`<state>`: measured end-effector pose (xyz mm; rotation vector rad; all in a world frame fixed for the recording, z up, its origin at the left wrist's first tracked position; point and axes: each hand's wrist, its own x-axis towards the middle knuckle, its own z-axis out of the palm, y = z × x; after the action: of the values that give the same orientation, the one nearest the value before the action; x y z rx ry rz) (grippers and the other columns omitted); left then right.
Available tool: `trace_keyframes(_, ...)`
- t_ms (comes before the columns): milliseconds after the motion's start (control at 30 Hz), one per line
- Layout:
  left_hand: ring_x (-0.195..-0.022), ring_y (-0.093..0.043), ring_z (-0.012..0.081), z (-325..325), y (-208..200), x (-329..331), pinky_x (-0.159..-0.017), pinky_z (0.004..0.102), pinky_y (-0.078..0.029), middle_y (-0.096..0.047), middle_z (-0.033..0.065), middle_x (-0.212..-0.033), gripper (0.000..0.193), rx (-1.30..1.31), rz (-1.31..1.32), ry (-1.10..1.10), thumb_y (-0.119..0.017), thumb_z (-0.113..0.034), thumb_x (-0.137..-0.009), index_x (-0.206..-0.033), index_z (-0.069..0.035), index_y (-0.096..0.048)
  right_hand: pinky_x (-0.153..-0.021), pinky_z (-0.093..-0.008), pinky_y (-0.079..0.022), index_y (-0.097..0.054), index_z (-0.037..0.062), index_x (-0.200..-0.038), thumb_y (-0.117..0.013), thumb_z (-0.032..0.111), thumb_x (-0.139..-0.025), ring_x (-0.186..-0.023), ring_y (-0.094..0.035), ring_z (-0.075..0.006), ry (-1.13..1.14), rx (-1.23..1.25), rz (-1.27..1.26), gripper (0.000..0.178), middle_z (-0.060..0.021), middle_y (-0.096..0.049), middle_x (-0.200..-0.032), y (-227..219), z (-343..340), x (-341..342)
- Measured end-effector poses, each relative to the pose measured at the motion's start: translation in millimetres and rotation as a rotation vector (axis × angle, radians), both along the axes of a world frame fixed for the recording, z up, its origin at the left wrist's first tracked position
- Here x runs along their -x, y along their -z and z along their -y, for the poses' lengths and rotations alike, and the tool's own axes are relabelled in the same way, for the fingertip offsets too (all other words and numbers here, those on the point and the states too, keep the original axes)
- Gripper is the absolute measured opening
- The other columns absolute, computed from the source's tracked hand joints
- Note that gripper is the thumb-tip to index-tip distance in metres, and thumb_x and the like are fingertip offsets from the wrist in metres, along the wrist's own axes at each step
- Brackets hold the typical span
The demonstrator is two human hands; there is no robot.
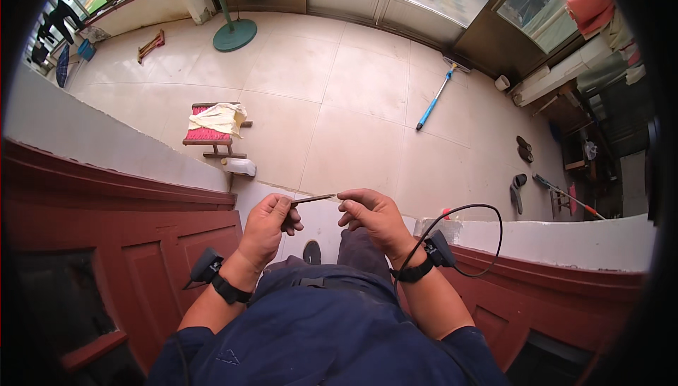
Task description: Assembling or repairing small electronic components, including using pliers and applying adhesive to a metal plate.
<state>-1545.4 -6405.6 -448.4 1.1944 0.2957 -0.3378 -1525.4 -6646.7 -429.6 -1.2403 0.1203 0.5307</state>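
A thin, dark, pointed metal rod [313, 199] is pinched between the thumb and fingers of my left hand [267, 222]. It slants slightly upward toward the right, and its rear end is hidden in my grip, so its exact kind does not show. My right hand [374, 215] is held opposite, its forefinger stretched toward the rod's tip, at or almost touching it. The thumb of that hand stands apart from the forefinger, and nothing visible is held there. Both hands are in front of my waist, in a doorway between red wooden doors [141, 238].
A low stool [205, 134] with a pale cloth [220, 119] stands ahead left, a white jug [240, 167] beside it. Farther off are a green round base [234, 35] and a blue-handled floor squeegee [435, 100]. Shoes [524, 149] and another long-handled tool [565, 194] lie right.
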Motion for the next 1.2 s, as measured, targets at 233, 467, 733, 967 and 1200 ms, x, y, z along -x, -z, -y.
trace_keyframes(233,-0.065,-0.061,0.0127,21.8,5.6,-134.8,-0.057,0.0232,-0.046,-0.062,0.0041,-0.075,0.031,-0.047,-0.04,-0.065,-0.048,-0.031,-0.105,-0.095,-0.004,-0.059,-0.064,-0.0262,-0.052,-0.067,-0.0007,-0.112,-0.068,0.016,-0.093,-0.079,-0.068,-0.0157,-0.173,0.042,0.037,0.025,-0.0067,-0.069,-0.092,12.5,2.5,-175.2)
trace_keyframes(467,-0.064,-0.062,0.0129,-14.3,23.8,-237.6,-0.054,0.023,-0.047,-0.062,0.0044,-0.078,0.025,-0.218,-0.249,-0.226,-0.05,-0.026,-0.103,-0.095,-0.004,-0.058,-0.063,-0.0287,-0.053,-0.065,0.0025,-0.092,-0.061,0.026,-0.097,-0.076,-0.069,-0.0204,-0.16,0.06,-0.135,0.024,-0.0089,-0.067,-0.088,19.2,15.7,-361.8)
trace_keyframes(733,-0.069,-0.064,0.0173,-109.3,118.2,-267.4,-0.054,0.0278,-0.049,-0.062,0.0091,-0.086,0.012,-0.475,-0.564,-0.732,-0.06,-0.01,-0.09,-0.097,0.0,-0.058,-0.066,-0.0311,-0.054,-0.06,0.0013,-0.111,-0.061,0.029,-0.096,-0.081,-0.069,-0.022,-0.373,0.394,-0.222,0.031,-0.0114,-0.065,-0.101,81.7,-20.8,-553.3)
trace_keyframes(967,-0.059,-0.061,0.014,-195.0,110.8,-395.5,-0.051,0.0272,-0.049,-0.065,0.0114,-0.075,0.009,-0.424,-0.578,-0.852,-0.064,-0.006,-0.084,-0.085,0.002,-0.06,-0.068,-0.0355,-0.056,-0.055,-0.0006,-0.116,-0.059,0.024,-0.094,-0.082,-0.069,-0.0279,-0.182,0.652,-0.423,0.033,-0.0157,-0.064,-0.106,133.4,-2.5,-690.6)
trace_keyframes(1200,-0.068,-0.069,0.0188,-317.1,137.0,-510.8,-0.053,0.0338,-0.052,-0.065,0.0128,-0.081,0.029,-0.635,-0.445,-0.841,-0.057,-0.01,-0.089,-0.114,0.004,-0.058,-0.06,-0.0383,-0.058,-0.055,-0.002,-0.119,-0.06,0.019,-0.092,-0.075,-0.071,-0.0317,-0.327,0.732,-0.467,0.035,-0.019,-0.066,-0.106,144.7,-85.4,-835.0)
